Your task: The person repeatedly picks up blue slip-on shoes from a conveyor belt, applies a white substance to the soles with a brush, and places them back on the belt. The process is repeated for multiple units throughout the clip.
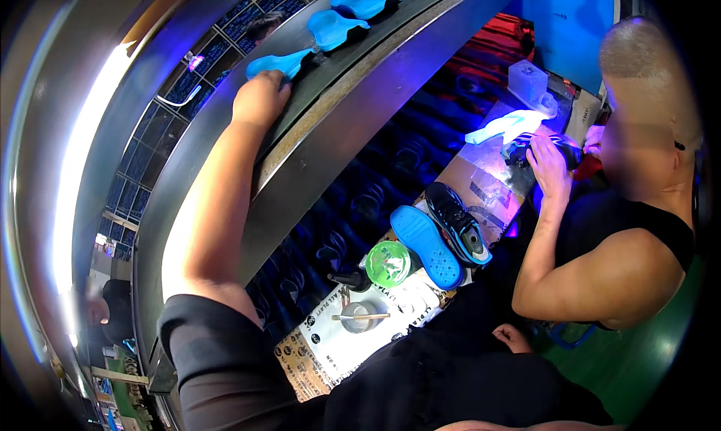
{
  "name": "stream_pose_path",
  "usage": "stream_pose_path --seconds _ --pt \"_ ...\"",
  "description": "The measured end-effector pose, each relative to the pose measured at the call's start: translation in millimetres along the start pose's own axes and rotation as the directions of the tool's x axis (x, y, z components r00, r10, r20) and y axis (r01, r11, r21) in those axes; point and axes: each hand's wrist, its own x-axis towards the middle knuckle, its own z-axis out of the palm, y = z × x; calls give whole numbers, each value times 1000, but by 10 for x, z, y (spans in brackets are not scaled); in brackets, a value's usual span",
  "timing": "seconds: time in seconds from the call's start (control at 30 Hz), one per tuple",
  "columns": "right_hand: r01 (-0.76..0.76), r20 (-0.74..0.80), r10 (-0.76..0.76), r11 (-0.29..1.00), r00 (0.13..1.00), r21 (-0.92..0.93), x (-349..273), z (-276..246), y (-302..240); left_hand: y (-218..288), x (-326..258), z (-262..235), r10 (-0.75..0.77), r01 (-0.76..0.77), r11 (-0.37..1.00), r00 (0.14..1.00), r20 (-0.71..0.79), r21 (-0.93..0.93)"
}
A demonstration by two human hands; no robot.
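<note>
My left arm reaches up to the raised dark ledge, and my left hand [261, 99] is closed on the near end of a blue shoe sole [282, 63]. Several more blue soles, such as this blue sole [334, 30], lie in a row farther along the ledge. Low beside my dark clothing is my right hand [512, 339], its fingers curled in with nothing visible in them. On the bench below, a loose blue sole [426, 245] lies against a black shoe [457, 222]. Near them sit a green-topped round container [388, 263] and a clear cup [360, 317] with a brush across it.
At right, a co-worker [608, 228] handles a dark shoe [542, 149] under violet light. A translucent container [528, 82] stands beyond it. Between ledge and bench, dark shoes [368, 198] lie in rows. A bright tube light [82, 153] runs along the left.
</note>
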Motion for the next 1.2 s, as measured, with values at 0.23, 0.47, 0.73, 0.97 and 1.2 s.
stream_pose_path --seconds 0.23,0.47,0.73,0.97,1.2 --pt "46 7 -47 907 999 -418 -124 43 -554 193 -548 -484 67 -91 975 990 -121 -202" --pt "354 148 -325 896 934 -269 -149 512 -2468 291 -631 -620 20 -110 948 957 -288 -299" --pt "890 -353 -882 402 313 -217 894 1146 -4323 273 -728 -671 45 -110 942 978 -203 -317" --pt "529 -340 -929 366 150 -766 2130 1103 -5109 304 -702 -643 131 -197 931 966 -222 -308" --pt "515 -307 -874 473 376 -715 2354 1049 -5293 337 -670 -553 134 -225 930 943 -304 -291"
